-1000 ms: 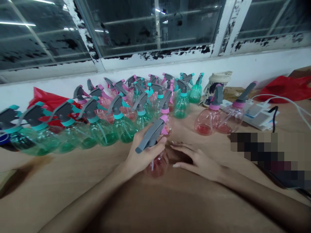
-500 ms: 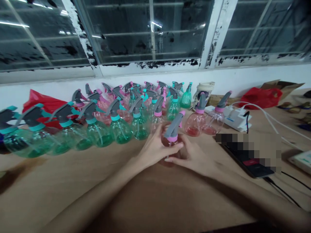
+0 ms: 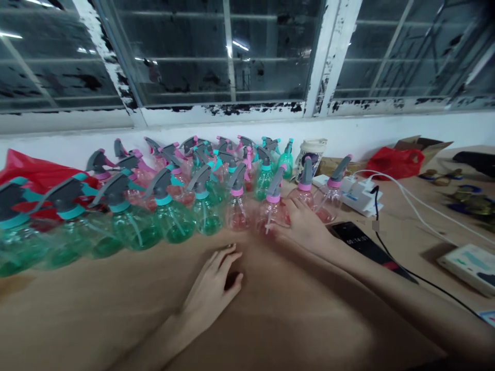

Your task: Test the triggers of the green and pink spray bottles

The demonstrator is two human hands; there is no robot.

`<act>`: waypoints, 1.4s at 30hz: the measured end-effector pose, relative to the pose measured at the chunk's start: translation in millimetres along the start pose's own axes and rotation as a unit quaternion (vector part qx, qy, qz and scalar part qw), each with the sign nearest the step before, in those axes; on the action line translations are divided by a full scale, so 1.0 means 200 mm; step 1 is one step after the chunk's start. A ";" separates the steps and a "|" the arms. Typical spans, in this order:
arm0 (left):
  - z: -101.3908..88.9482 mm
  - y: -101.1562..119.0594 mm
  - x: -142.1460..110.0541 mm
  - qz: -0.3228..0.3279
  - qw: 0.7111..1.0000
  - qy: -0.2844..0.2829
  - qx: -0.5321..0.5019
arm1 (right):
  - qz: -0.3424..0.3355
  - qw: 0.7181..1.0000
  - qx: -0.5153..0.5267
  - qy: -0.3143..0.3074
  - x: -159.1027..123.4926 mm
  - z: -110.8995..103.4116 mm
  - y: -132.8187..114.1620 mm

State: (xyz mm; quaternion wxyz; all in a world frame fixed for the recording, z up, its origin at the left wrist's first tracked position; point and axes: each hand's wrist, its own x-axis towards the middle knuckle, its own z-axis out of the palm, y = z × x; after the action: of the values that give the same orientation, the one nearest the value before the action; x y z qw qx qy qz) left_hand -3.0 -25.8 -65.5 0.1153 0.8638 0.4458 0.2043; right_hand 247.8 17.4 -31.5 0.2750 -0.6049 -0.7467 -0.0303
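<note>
A spray bottle (image 3: 269, 212) with a pink collar, grey trigger head and clear round body stands upright in the front row. My right hand (image 3: 305, 225) curls around its right side, with the thumb near the front of the base. Nearer to me, my left hand (image 3: 212, 282) is apart from every bottle, its fingers spread and holding nothing. To the left of the gripped bottle stands another pink-collared spray bottle (image 3: 237, 214), then several green spray bottles (image 3: 173, 226). Two more pink-collared ones, including a spray bottle (image 3: 330, 202), stand on the right, partly behind my right hand.
Behind the front row crowd more spray bottles (image 3: 265, 180). A red plastic bag (image 3: 46, 172) lies at left and another red bag (image 3: 394, 161) at right. A paper cup (image 3: 312, 148), white power strip (image 3: 361, 198), cables and a phone (image 3: 359, 241) occupy the right side.
The pink-collared bottle has moved forward into the front row. My left hand has let go of it and drawn back toward me; my right hand stays on it. The view has shifted slightly right.
</note>
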 end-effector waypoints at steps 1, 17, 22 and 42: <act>0.01 0.00 0.00 0.004 1.000 -0.004 0.011 | 0.005 1.000 -0.010 0.005 0.01 -0.01 -0.01; 0.01 -0.02 0.00 0.045 0.993 -0.020 0.109 | 0.062 0.997 -0.055 0.007 0.07 -0.03 -0.07; 0.01 -0.02 0.00 0.045 0.992 -0.021 0.115 | 0.045 0.997 -0.015 0.059 -0.03 -0.14 0.00; 0.02 -0.05 0.01 0.039 0.994 -0.008 0.100 | 0.082 0.992 0.037 0.084 0.07 -0.10 0.27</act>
State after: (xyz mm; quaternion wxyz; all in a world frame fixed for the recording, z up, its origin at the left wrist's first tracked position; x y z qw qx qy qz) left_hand -6.8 -18.3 -73.1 0.0235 0.8893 0.4292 0.1564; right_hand 302.3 37.0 -24.2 0.3605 -0.6487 -0.6695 -0.0308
